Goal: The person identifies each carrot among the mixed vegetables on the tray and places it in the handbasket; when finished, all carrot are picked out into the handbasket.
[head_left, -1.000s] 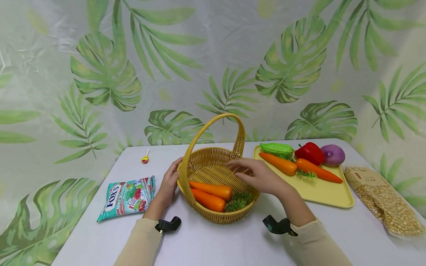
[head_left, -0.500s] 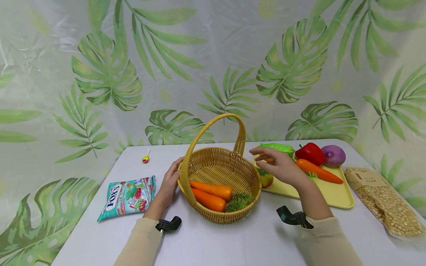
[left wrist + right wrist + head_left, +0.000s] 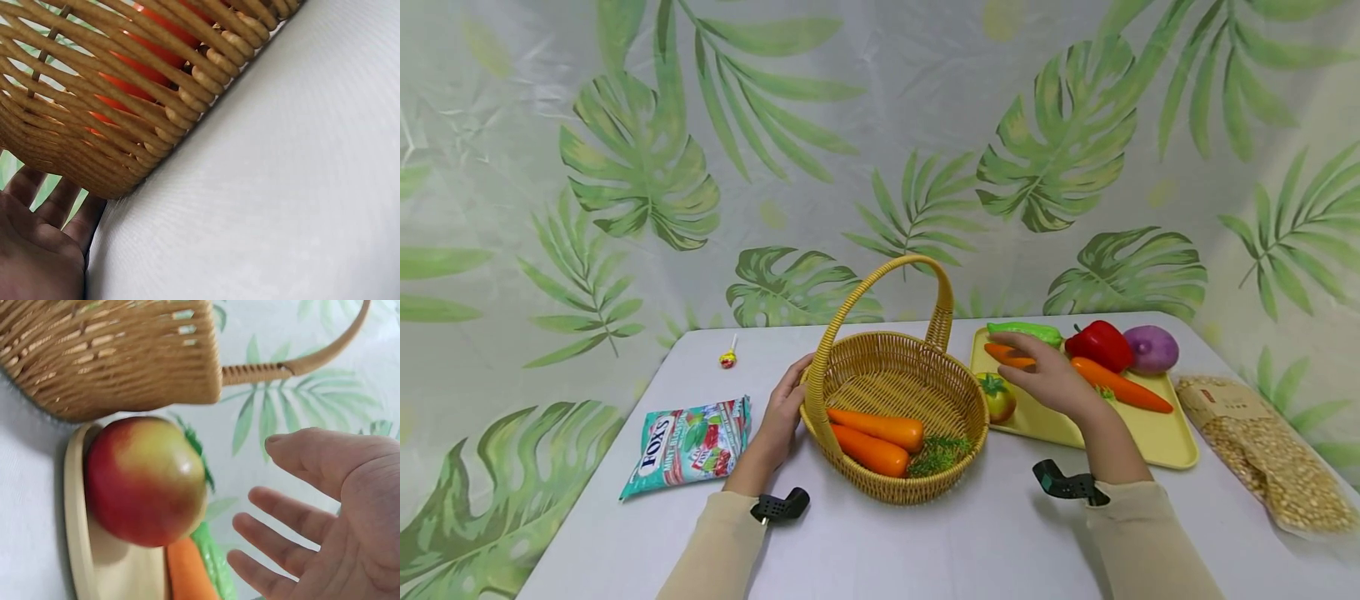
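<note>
A yellow wicker basket point(image 3: 887, 492) with a tall handle stands mid-table, two orange carrots point(image 3: 880, 429) with green tops lying inside. My left hand point(image 3: 781, 417) rests against its left side near the handle's base; the left wrist view has those fingers point(image 3: 59, 203) extended along the wicker. Over the left part of the yellow tray point(image 3: 1060, 433), my right hand point(image 3: 1045, 375) hovers with spread fingers and holds nothing. Just left of it is a red-and-yellow tomato point(image 3: 997, 398) with a green calyx, large in the right wrist view. An orange carrot point(image 3: 1006, 353) is partly hidden behind that hand.
Also on the tray are a bumpy green vegetable point(image 3: 1026, 332), a red bell pepper point(image 3: 1101, 346), a second carrot point(image 3: 1123, 385) and a round purple vegetable point(image 3: 1152, 348). A bag of beige kernels point(image 3: 1270, 450) lies right, a FOX'S candy bag point(image 3: 688, 446) and lollipop point(image 3: 727, 358) left.
My right hand has moved right, from above the basket to above the tray, uncovering the tomato beside the basket. The left hand and basket have stayed put.
</note>
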`<state>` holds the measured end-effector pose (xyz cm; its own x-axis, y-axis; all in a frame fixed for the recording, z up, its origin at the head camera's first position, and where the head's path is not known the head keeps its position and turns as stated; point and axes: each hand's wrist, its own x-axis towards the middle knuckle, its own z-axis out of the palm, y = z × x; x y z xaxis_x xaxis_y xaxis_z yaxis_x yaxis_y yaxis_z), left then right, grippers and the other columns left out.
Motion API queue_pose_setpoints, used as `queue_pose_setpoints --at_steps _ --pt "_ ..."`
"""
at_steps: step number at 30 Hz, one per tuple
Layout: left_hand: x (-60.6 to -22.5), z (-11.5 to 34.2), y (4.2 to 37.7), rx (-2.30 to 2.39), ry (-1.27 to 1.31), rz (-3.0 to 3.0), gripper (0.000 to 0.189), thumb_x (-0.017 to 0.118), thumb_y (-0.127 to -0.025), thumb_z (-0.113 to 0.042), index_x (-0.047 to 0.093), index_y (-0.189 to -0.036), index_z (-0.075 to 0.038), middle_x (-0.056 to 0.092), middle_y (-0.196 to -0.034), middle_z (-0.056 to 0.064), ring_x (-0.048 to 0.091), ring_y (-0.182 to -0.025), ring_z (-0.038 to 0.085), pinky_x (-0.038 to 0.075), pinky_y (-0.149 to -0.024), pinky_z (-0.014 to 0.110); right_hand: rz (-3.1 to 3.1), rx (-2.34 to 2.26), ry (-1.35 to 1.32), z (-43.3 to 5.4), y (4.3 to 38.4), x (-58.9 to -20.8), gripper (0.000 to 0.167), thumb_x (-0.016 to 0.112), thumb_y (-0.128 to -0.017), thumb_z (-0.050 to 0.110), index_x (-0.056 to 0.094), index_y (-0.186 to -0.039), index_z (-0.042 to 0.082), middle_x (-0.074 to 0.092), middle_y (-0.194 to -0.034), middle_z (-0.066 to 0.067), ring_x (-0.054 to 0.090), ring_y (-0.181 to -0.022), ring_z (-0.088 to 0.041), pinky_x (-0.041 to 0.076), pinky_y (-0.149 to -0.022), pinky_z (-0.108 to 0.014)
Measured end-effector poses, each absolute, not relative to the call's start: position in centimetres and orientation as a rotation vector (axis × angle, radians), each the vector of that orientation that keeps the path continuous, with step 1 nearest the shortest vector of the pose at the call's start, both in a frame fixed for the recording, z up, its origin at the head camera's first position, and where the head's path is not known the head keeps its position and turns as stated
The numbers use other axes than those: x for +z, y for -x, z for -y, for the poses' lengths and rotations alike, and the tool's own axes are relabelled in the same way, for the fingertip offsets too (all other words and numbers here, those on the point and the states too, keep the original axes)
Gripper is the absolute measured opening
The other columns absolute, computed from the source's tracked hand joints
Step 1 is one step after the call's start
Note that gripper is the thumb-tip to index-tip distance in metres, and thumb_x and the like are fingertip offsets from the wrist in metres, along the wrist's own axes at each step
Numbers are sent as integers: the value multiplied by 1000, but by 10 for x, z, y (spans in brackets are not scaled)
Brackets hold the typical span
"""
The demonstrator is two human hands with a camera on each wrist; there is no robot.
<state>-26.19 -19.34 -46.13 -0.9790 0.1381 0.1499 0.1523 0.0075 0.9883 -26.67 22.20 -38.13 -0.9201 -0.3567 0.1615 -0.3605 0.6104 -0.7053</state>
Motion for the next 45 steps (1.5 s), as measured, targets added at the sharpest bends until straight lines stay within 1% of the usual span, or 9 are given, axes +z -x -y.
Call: queue_pose_setpoints --at_steps 12,18,23,26,31,35,40,43,45 --pt "-462 194 261 -2168 311 2241 47 39 -104 -21 40 -151 -27 42 -157 -4 39 -141 11 35 -114 25 2846 1211 -449 -239 278 -404 51 57 -100 19 44 -149 7 41 -155 -22 31 -145 -48 28 -112 -69" --pt "-462 193 261 -2162 318 2241 47 39 -104 -22 40 -151 -28 42 -157 -5 40 -140 10 34 -115 28 2851 1204 -377 -244 279 -407 49 55 -101 19 47 -148 10 44 -153 -20 33 -144 -47 30 -112 -68" --pt "-462 193 261 -2162 324 2235 47 39 -104 -21 40 -150 -28 42 -156 -6 39 -141 10 36 -111 19 2886 1157 -321 -245 277 -408 51 55 -101 24 45 -149 7 43 -153 -23 36 -141 -48 32 -111 -66" --pt "-462 193 261 -2157 324 2242 47 38 -104 -21 40 -150 -28 42 -156 -6 39 -142 11 35 -113 22 2905 1127 -304 -246 276 -409 52 55 -101 26 44 -149 7 43 -153 -24 37 -139 -49 34 -110 -67" --pt "-462 193 261 -2162 331 2234 47 38 -104 -20 40 -150 -26 41 -157 -4 36 -144 13 27 -122 40 2921 1121 -298 -247 275 -408 53 56 -100 27 44 -149 9 42 -153 -25 38 -138 -50 35 -108 -67" --pt "-462 193 262 -2164 327 2229 46 38 -104 -19 41 -150 -27 42 -156 -5 36 -144 12 29 -120 35 2945 1067 -321 -248 276 -409 52 57 -99 28 47 -147 9 45 -150 -28 42 -134 -52 38 -105 -67" --pt "-462 192 262 -2157 333 2233 46 38 -104 -20 41 -150 -26 42 -156 -4 39 -142 11 35 -113 22 2988 1015 -345 -248 277 -412 51 59 -98 25 50 -144 5 50 -144 -29 55 -116 -43 50 -90 -49" --pt "-463 192 263 -2153 339 2233 47 38 -104 -20 40 -151 -25 42 -157 -2 39 -142 12 34 -116 27 3002 1035 -332 -248 278 -413 50 60 -97 22 52 -142 5 52 -142 -28 54 -104 -34 48 -81 -35" --pt "-463 193 263 -2151 341 2233 47 38 -104 -20 40 -151 -25 41 -157 -2 38 -143 13 31 -119 34 3011 1033 -318 -249 278 -414 48 61 -96 20 53 -141 6 53 -141 -28 53 -104 -34 48 -81 -36"
